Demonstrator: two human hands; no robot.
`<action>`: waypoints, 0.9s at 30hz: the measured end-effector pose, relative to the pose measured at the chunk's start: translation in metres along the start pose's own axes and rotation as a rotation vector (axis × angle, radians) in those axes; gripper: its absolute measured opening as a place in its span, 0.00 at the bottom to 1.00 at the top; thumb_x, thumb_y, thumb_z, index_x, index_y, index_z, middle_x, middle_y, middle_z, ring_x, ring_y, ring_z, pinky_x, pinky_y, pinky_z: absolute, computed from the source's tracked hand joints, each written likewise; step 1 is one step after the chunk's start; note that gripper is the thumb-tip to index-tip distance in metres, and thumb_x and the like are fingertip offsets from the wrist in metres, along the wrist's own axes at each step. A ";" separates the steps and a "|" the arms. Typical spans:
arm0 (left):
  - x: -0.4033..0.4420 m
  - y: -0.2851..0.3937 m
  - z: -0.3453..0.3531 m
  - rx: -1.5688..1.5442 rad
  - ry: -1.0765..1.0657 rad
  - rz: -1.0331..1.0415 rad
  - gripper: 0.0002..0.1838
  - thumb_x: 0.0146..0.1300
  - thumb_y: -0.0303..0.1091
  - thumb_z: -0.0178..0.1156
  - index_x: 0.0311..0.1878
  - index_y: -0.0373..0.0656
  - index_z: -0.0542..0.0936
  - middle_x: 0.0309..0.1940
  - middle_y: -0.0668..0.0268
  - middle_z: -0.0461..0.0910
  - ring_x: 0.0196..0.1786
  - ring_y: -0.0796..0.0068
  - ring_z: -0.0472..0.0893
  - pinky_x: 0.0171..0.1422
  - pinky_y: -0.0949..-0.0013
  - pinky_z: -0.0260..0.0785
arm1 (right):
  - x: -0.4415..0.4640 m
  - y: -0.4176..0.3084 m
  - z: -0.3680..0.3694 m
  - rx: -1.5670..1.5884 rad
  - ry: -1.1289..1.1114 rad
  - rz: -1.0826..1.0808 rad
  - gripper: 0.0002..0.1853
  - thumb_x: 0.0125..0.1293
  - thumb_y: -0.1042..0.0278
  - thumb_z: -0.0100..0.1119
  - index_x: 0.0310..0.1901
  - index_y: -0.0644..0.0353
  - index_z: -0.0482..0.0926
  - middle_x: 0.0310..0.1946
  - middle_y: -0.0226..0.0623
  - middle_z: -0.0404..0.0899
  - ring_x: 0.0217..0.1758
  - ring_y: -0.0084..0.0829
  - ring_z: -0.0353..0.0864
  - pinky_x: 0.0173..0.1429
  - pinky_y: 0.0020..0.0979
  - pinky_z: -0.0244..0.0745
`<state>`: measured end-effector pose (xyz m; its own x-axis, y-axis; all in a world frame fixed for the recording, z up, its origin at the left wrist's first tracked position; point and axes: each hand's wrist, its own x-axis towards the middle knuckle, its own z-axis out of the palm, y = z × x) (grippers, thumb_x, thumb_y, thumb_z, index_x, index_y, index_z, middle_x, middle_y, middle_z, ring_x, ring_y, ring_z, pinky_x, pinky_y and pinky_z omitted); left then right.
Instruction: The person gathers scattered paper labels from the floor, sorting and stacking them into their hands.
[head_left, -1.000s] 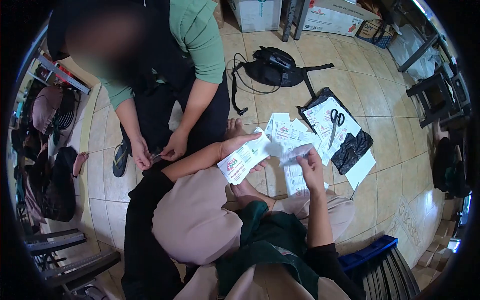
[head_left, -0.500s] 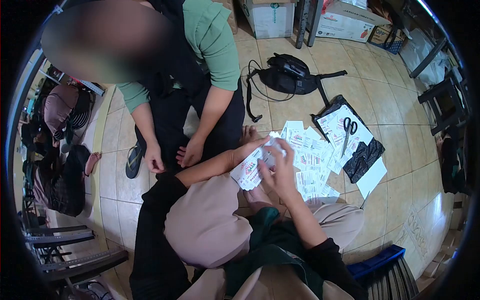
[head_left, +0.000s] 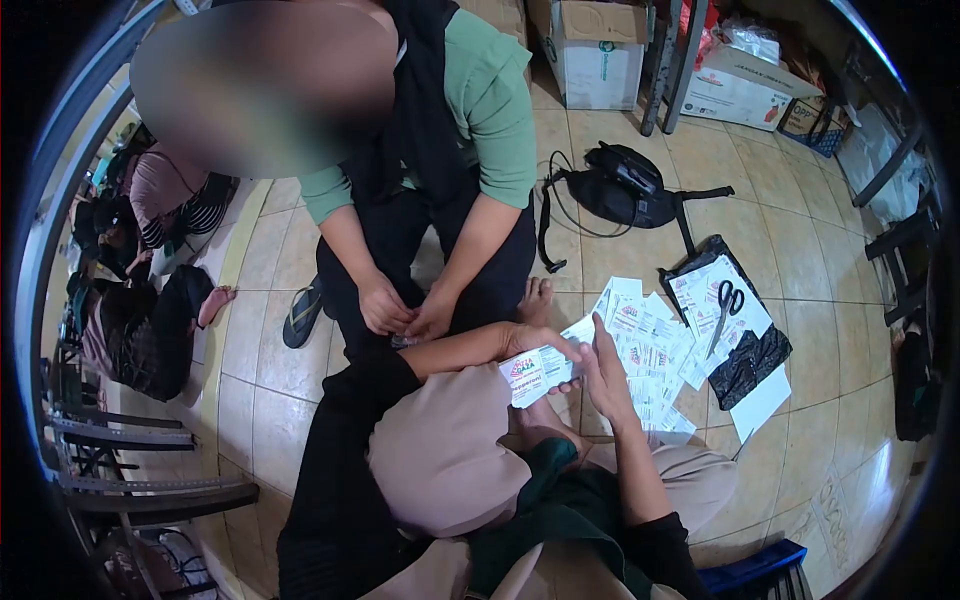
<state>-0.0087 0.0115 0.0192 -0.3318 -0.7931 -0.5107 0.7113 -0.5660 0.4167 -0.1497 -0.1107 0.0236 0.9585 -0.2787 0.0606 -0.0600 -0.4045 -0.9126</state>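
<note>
Floor (head_left: 800, 240): loose sheets (head_left: 640, 355) are already spread, right (scissors (head_left: 722, 322) farther right).
Left grip (head_left: 535, 342): stack (head_left: 533, 378) clasped, not set down.
Right grip (head_left: 607, 380): at stack; hold cannot be told.

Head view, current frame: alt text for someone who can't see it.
The wearer's left-hand grip holds a stack of printed labels, the top one reading Pepperoni, with the right-hand grip at its edge. More sheets lie on the tiled floor beside scissors resting on paper atop black plastic; a person in green sleeves sits opposite.
</note>
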 end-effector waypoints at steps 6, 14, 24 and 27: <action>0.006 -0.002 -0.002 0.152 0.042 -0.110 0.20 0.59 0.39 0.56 0.52 0.37 0.72 0.39 0.59 0.77 0.39 0.71 0.78 0.45 0.68 0.72 | -0.024 0.029 -0.011 0.241 0.027 0.071 0.24 0.70 0.59 0.42 0.60 0.68 0.64 0.51 0.49 0.72 0.57 0.36 0.70 0.62 0.32 0.60; 0.035 0.012 0.029 0.445 0.319 0.046 0.19 0.58 0.45 0.55 0.44 0.38 0.73 0.36 0.63 0.75 0.35 0.75 0.75 0.41 0.71 0.70 | -0.127 0.080 0.054 0.008 -0.221 0.100 0.24 0.63 0.64 0.53 0.59 0.61 0.62 0.49 0.42 0.70 0.48 0.35 0.72 0.52 0.37 0.66; 0.060 -0.020 0.043 0.907 0.211 -0.116 0.26 0.51 0.48 0.57 0.45 0.35 0.76 0.33 0.61 0.77 0.28 0.73 0.75 0.32 0.72 0.70 | -0.167 0.101 0.005 -0.889 -0.408 -0.174 0.44 0.49 0.60 0.60 0.66 0.64 0.53 0.57 0.49 0.65 0.55 0.44 0.68 0.59 0.44 0.60; 0.062 -0.028 0.019 0.908 0.230 -0.194 0.24 0.51 0.47 0.57 0.44 0.35 0.76 0.31 0.62 0.77 0.25 0.75 0.74 0.28 0.73 0.68 | -0.163 0.094 0.012 -1.048 -0.356 -0.221 0.43 0.48 0.58 0.59 0.65 0.67 0.54 0.55 0.47 0.67 0.54 0.41 0.69 0.59 0.41 0.60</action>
<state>-0.0612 -0.0265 -0.0096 -0.1950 -0.6584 -0.7269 -0.1274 -0.7179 0.6844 -0.3086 -0.0929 -0.0765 0.9919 0.0865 -0.0931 0.0775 -0.9923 -0.0962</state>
